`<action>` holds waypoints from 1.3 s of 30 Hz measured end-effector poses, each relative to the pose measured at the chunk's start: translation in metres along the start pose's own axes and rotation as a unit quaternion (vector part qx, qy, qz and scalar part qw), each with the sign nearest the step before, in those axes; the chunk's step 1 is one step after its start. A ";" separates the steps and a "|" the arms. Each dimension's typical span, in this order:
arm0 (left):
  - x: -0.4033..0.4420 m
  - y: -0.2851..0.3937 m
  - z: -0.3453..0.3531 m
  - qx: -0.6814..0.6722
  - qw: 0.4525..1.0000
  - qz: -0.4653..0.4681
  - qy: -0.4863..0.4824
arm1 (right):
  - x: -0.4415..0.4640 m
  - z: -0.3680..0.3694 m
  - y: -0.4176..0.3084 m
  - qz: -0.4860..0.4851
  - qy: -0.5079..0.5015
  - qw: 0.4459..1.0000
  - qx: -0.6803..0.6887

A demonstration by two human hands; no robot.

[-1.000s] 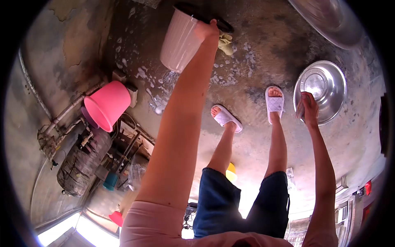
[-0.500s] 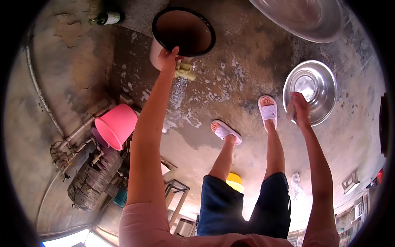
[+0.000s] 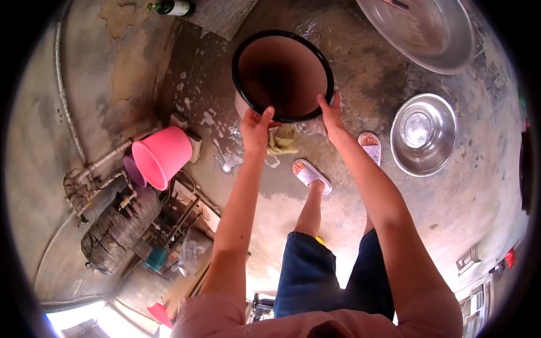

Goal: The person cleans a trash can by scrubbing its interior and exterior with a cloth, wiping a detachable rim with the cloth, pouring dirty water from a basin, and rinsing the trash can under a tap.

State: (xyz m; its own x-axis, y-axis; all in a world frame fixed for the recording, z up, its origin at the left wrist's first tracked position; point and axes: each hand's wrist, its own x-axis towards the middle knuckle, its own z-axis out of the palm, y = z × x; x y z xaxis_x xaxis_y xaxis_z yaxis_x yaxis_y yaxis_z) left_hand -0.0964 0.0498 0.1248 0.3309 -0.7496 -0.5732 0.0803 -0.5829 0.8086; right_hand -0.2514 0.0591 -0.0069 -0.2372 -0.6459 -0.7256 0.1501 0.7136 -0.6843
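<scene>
A pinkish bucket with a black rim (image 3: 309,66) is tipped so that its mouth faces me; the inside is dark toward the bottom. My left hand (image 3: 256,130) is closed on the near left of the rim, thumb on top. A wet yellow-green cloth (image 3: 283,139) hangs beside that hand below the rim; how it is held there is partly hidden. On the near right of the rim, my right hand (image 3: 333,115) grips with its thumb over the edge and its other fingers outside.
A steel basin (image 3: 398,147) sits on the floor to the right, and a larger metal tub (image 3: 451,59) lies beyond it. At left are a pink bucket (image 3: 174,147) and pipes along the wall. A green bottle (image 3: 169,7) is at the far left. Suds wet the floor near my slippered feet.
My right hand has left the steel basin and taken hold of the black-rimmed bucket. The bucket has shifted right and closer, with my left hand still at its rim.
</scene>
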 end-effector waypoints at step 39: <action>-0.068 0.148 -0.248 -0.034 0.976 0.151 0.155 | -0.197 0.181 -0.173 -0.019 -0.260 0.952 -0.162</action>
State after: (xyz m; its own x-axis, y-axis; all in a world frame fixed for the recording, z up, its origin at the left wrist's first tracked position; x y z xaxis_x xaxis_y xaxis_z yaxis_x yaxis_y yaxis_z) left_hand 0.1260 0.0922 0.3157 0.6174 -0.7463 -0.2487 -0.0061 -0.3208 0.9471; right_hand -0.0571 0.0139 0.2411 0.2835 -0.6601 -0.6956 -0.1726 0.6784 -0.7141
